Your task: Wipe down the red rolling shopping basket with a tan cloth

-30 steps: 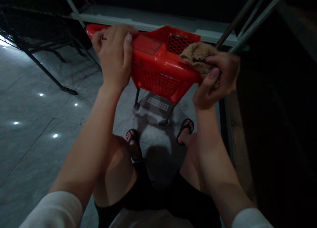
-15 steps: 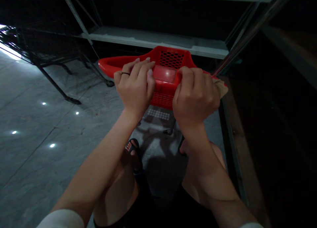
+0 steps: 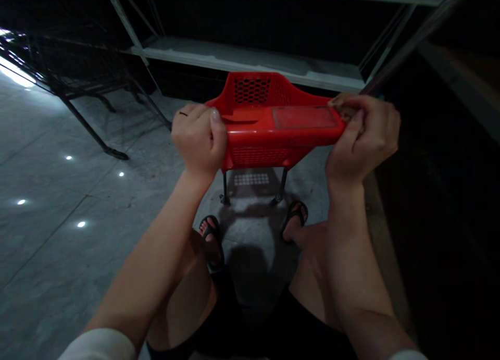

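Note:
A small red plastic shopping cart (image 3: 253, 162) stands in front of me, with mesh sides and a clear panel set into its handle. My left hand (image 3: 199, 136) is wrapped round the left end of the handle, thumb on top. At the handle's right end, my right hand (image 3: 365, 133) is closed on a crumpled brown cloth (image 3: 346, 109), which touches the red plastic. Most of the cloth is hidden by the fingers.
Behind the cart runs a pale metal shelf (image 3: 250, 63) on slanted posts. Dark metal racks (image 3: 89, 89) stand to the left on the grey tiled floor (image 3: 58, 261). My feet in black flip-flops (image 3: 211, 240) flank the cart's rear wheels. The right side is dark.
My right hand has moved right to the handle's end with the cloth. My left hand has shifted slightly left and closed tighter. The cart's handle has shifted to the right in view.

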The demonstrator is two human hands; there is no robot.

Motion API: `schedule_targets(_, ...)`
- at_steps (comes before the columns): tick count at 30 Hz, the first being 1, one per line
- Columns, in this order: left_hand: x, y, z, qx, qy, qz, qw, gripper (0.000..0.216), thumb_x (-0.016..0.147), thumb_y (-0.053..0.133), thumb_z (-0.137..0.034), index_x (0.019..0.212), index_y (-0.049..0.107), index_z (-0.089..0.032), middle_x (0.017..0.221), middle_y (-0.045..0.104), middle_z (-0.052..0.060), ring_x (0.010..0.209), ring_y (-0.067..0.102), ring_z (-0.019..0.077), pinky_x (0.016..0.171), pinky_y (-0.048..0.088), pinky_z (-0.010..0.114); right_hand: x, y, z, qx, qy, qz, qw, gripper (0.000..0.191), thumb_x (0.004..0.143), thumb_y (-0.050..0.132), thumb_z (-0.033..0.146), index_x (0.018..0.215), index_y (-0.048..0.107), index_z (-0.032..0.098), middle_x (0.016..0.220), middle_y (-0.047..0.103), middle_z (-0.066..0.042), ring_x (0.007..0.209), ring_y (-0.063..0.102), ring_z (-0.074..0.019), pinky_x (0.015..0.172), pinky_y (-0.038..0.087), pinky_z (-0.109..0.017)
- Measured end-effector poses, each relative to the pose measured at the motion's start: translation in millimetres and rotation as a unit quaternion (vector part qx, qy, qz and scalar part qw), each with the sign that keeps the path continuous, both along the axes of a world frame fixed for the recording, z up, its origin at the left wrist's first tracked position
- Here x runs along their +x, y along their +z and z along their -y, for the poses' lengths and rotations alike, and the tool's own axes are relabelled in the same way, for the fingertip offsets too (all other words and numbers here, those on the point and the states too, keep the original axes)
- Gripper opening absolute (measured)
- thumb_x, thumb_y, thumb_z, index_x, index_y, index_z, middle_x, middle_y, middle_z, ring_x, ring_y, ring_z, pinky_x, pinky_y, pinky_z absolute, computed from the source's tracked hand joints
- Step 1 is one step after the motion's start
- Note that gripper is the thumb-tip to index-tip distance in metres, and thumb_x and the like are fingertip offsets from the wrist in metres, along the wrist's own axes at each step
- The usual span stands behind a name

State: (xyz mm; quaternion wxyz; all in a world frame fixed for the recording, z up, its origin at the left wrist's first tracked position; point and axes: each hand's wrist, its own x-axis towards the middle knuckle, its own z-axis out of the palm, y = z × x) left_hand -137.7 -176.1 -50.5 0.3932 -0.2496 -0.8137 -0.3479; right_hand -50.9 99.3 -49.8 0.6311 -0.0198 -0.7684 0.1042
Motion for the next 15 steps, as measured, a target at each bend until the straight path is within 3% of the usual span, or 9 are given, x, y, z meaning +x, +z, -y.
schedule_targets(4,15,-6.6,-24,0.005,-0.004,0.017,1.0,0.054,0.108,0.025,-0.052,0.077,0.062,-0.028,0.082,0.064,0.007,0.107,0.066,0.0299,0.102,0.043,0.056,0,-0.9,21,0.037,0.035,-0.016,0.999,0.033,0.104,0.043,0.023,0.108,0.075,0.018,0.102,0.078,-0.01,0.1,0.072,-0.0247,0.095,0.052,-0.041)
schedule_targets(9,23,-3.5,-34,0.017,0.007,-0.024,1.0,0.06,0.108,0.018,-0.054,0.072,0.056,-0.026,0.077,0.059,0.008,0.093,0.065,0.0304,0.095,0.045,0.057,2,6.9,79,0.085,0.071,0.019,0.994,0.033,0.101,0.044,0.021,0.112,0.075,0.017,0.108,0.08,-0.008,0.107,0.072,-0.0255,0.102,0.054,-0.04)
schedule_targets(12,20,-5.1,-31,0.007,-0.012,0.017,1.0,0.051,0.108,0.027,-0.05,0.076,0.059,-0.026,0.085,0.064,0.008,0.108,0.066,0.0313,0.103,0.044,0.057,2,11.3,106,0.139,0.09,0.039,0.985,0.029,0.1,0.047,0.018,0.114,0.073,0.015,0.109,0.081,-0.006,0.106,0.073,-0.0231,0.102,0.053,-0.036)
schedule_targets(15,12,-9.1,-23,0.003,-0.034,0.052,0.998,0.043,0.107,0.034,-0.048,0.082,0.061,-0.026,0.094,0.066,0.008,0.123,0.063,0.0328,0.108,0.043,0.058,-1,13.8,110,0.162,0.099,0.069,0.979,0.027,0.101,0.048,0.017,0.116,0.071,0.016,0.111,0.081,-0.006,0.111,0.072,-0.0222,0.105,0.051,-0.035)
